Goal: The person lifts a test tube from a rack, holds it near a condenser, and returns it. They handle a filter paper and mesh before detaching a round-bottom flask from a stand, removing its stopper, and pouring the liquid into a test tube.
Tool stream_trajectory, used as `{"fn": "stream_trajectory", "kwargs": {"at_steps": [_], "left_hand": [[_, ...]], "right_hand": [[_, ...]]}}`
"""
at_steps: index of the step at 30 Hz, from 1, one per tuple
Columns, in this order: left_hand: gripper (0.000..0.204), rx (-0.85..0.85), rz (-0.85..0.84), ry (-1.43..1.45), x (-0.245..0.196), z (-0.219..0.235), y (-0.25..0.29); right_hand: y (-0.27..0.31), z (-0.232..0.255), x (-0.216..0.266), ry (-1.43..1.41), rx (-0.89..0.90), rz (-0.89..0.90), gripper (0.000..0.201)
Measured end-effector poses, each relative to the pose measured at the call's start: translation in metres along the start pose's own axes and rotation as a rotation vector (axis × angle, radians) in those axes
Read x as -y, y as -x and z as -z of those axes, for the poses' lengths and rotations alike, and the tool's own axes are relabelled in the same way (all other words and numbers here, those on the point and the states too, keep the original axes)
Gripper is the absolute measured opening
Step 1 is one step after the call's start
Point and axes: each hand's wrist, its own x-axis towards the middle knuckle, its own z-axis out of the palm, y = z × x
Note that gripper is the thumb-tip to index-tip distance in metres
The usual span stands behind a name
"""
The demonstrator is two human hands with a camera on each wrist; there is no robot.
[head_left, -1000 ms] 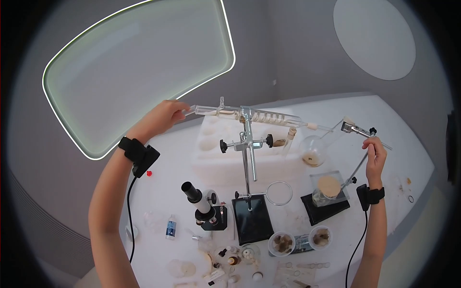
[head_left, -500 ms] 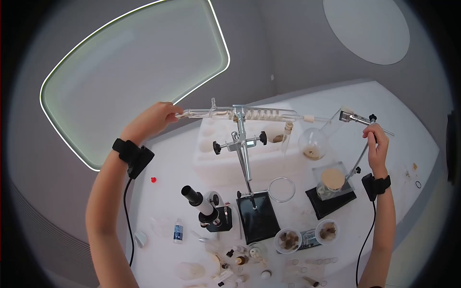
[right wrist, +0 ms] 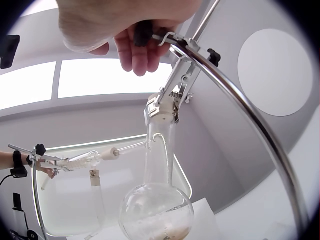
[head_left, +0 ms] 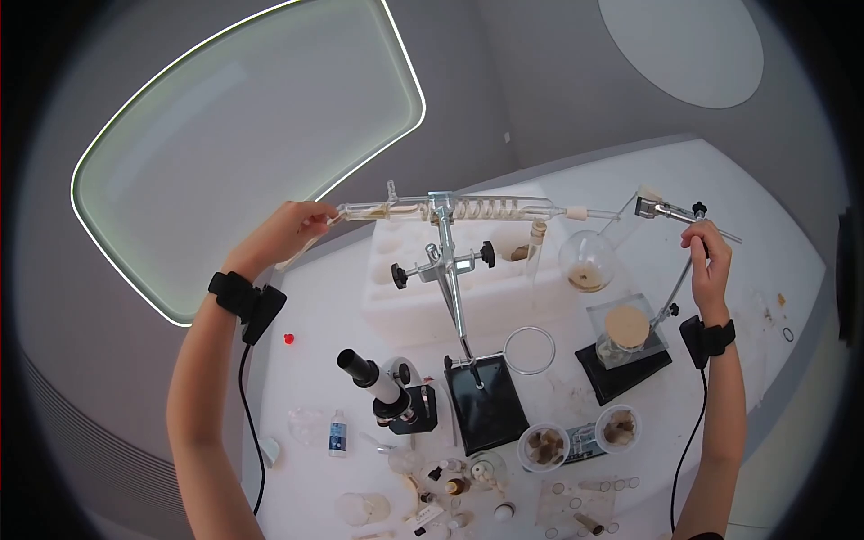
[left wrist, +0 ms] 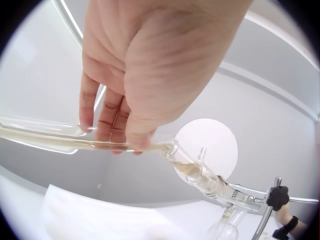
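Observation:
My left hand [left wrist: 150, 70] pinches a clear glass tube [left wrist: 55, 140] where it meets the end of the glass condenser [left wrist: 192, 170], thumb on one side and fingers on the other. In the head view the condenser [head_left: 486, 209] lies nearly level in a stand's clamp [head_left: 441, 207]. My right hand [head_left: 711, 261] is at the right stand's rod; in the right wrist view its curled fingers [right wrist: 137, 52] are beside the black knob [right wrist: 143, 33] of the clamp, and contact is unclear. That clamp grips the neck of a round flask [right wrist: 156, 212] with brownish contents.
A white foam rack [head_left: 432, 306] stands behind the microscope [head_left: 387, 391]. Black stand bases [head_left: 486, 405], a lidded jar [head_left: 621, 337], two cups of brown pieces [head_left: 544, 447], a small bottle [head_left: 337, 434] and several small glass items are on the table [head_left: 756, 297].
In the head view, the glass tube at my left hand now slants down to the left below the fingers. My right hand stays by the clamp. The whole view has shifted slightly.

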Motion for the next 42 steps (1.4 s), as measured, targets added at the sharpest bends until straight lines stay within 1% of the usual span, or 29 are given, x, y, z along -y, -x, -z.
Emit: {"fn": "stream_trajectory", "kwargs": {"at_steps": [2, 3, 5, 9, 11, 12, 14, 24, 29, 34, 42], "left_hand": [[0.016, -0.025, 0.019, 0.124, 0.005, -0.006, 0.000], [0.016, -0.026, 0.019, 0.127, 0.009, -0.009, 0.000], [0.015, -0.076, -0.028, 0.289, 0.019, -0.015, 0.000], [0.014, -0.069, 0.022, 0.236, 0.024, -0.023, 0.003], [0.017, -0.019, 0.049, 0.238, 0.024, -0.026, 0.004], [0.017, -0.021, 0.051, 0.239, 0.023, -0.027, 0.004], [0.016, -0.003, 0.004, 0.304, 0.021, -0.028, 0.002], [0.015, 0.035, -0.009, 0.337, 0.021, -0.033, -0.002], [0.011, 0.036, -0.053, 0.377, 0.020, -0.035, -0.002], [0.008, 0.028, -0.046, 0.387, 0.016, -0.034, -0.001], [0.008, 0.019, -0.040, 0.420, 0.014, -0.035, -0.001]], "right_hand": [[0.000, 0.000, 0.000, 0.000, -0.002, 0.000, 0.011], [0.000, 0.000, -0.001, 0.006, 0.001, 0.006, 0.011], [-0.001, 0.000, -0.001, 0.010, 0.007, 0.012, 0.012], [0.000, -0.002, -0.001, 0.007, -0.009, 0.015, 0.013], [-0.001, -0.002, 0.000, 0.006, -0.009, 0.014, 0.013], [-0.001, -0.002, 0.001, 0.016, -0.003, 0.008, 0.013], [-0.001, -0.002, 0.001, 0.026, 0.003, 0.003, 0.013], [-0.001, 0.000, 0.000, 0.017, 0.004, -0.002, 0.012], [-0.002, 0.000, 0.001, 0.006, 0.002, -0.004, 0.012], [-0.001, 0.000, 0.002, -0.008, 0.009, -0.027, 0.011], [-0.003, 0.001, 0.003, 0.007, 0.019, -0.003, 0.011]]}}
